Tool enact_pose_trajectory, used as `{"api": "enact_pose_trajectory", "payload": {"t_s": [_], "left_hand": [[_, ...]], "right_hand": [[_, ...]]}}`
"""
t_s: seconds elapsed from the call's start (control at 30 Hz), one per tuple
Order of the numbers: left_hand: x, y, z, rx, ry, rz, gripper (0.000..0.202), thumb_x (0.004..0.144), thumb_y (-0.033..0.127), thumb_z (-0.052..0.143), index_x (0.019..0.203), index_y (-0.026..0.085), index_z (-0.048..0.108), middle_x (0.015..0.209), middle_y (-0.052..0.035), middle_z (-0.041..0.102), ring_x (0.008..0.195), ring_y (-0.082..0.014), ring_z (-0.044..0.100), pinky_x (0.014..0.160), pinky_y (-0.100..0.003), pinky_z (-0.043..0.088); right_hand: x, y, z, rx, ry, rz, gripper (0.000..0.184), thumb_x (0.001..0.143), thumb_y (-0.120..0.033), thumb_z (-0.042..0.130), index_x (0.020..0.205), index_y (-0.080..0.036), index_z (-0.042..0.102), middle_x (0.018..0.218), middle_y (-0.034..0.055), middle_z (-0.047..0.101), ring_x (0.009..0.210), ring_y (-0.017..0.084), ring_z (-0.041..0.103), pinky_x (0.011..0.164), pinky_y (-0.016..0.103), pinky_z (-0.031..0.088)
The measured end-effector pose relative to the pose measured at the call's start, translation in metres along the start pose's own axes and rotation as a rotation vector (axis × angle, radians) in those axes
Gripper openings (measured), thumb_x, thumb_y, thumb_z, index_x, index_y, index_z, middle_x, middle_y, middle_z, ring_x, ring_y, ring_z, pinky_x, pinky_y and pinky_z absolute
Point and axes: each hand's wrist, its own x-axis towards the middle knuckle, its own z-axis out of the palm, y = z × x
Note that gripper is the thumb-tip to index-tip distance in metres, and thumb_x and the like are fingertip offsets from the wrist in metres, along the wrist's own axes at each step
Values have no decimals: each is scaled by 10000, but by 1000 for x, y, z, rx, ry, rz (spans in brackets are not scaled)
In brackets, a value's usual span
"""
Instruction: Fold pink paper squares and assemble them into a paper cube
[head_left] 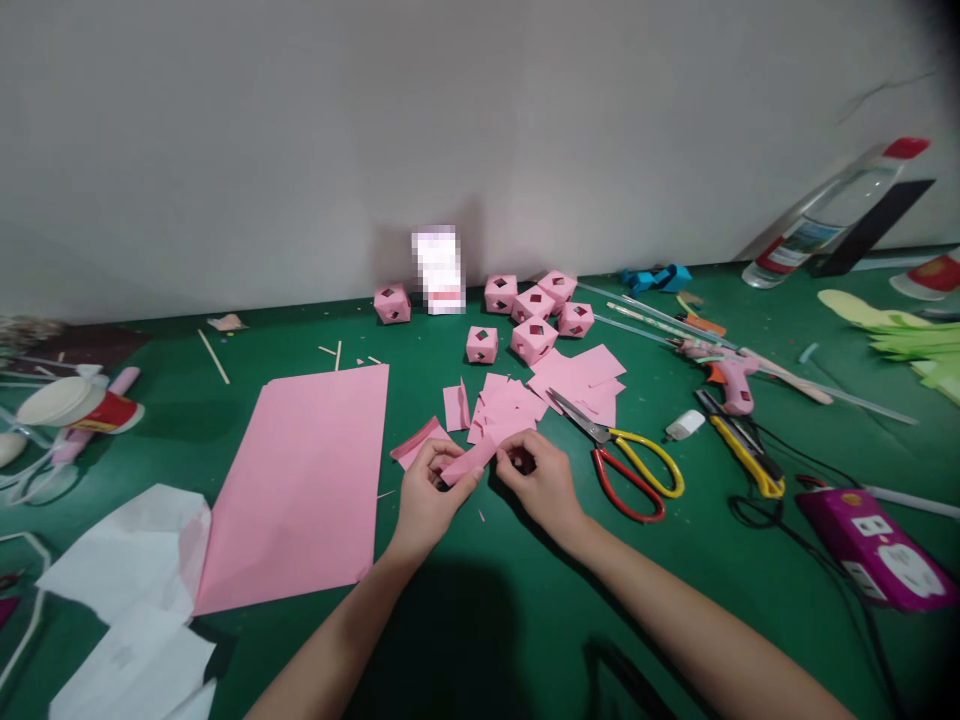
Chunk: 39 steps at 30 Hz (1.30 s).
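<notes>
My left hand [435, 490] is closed on a folded strip of pink paper [469, 462], pinched between thumb and fingers. At the strip's right end my right hand [541, 478] is closed too, thumb and forefinger pressed together at its edge. Just behind the left fingers lies another folded pink piece [421, 442]. Cut pink paper pieces [504, 402] are heaped past the hands, with more flat pieces [589, 380] to their right. Scissors [600, 432] with one red and one yellow handle lie open right of my right hand. Several pink paper cubes with diamond-shaped holes [534, 340] stand farther back.
A large pink sheet [300, 480] lies at left, beside crumpled white paper [135, 560] and a paper cup [82, 403]. On the right are a pink glue gun [731, 375], a yellow utility knife [742, 450], a purple box [874, 545] and a leaning bottle [825, 220].
</notes>
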Motion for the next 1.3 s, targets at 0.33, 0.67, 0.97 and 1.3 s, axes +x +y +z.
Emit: {"api": "enact_pose_trajectory", "payload": {"t_s": [0.33,0.67,0.97,1.3], "left_hand": [[0,-1,0,-20,-2,20,309,745,305,741,976,188,572,936,-24,641,858,-164,647,765,-257,505],[-2,-3,2,-3,-21,56,341,766,282,724,1062,197,578,1012,-45,664,892,-171,660,778,-265,513],[-1,-8,1,-75,-59,22,383,771,294,734,1091,200,546,992,-43,689,912,-174,683,795,-260,508],[1,0,2,-137,-39,-108,546,684,372,804,1108,193,509,826,-26,738,783,-186,709,735,-268,510]], "right_hand": [[0,-4,-4,163,-90,-8,121,859,-256,583,960,-190,593,809,19,595,649,135,528,611,256,443],[-1,-9,-4,66,-209,-33,125,837,-247,574,727,-194,549,582,-54,444,520,99,402,521,231,331],[-1,-6,-5,83,-276,2,153,835,-265,561,707,-201,507,559,-60,425,512,101,382,505,231,310],[-1,-3,-4,47,-247,-43,289,886,-307,533,645,-211,408,586,-46,429,546,109,385,527,238,313]]}}
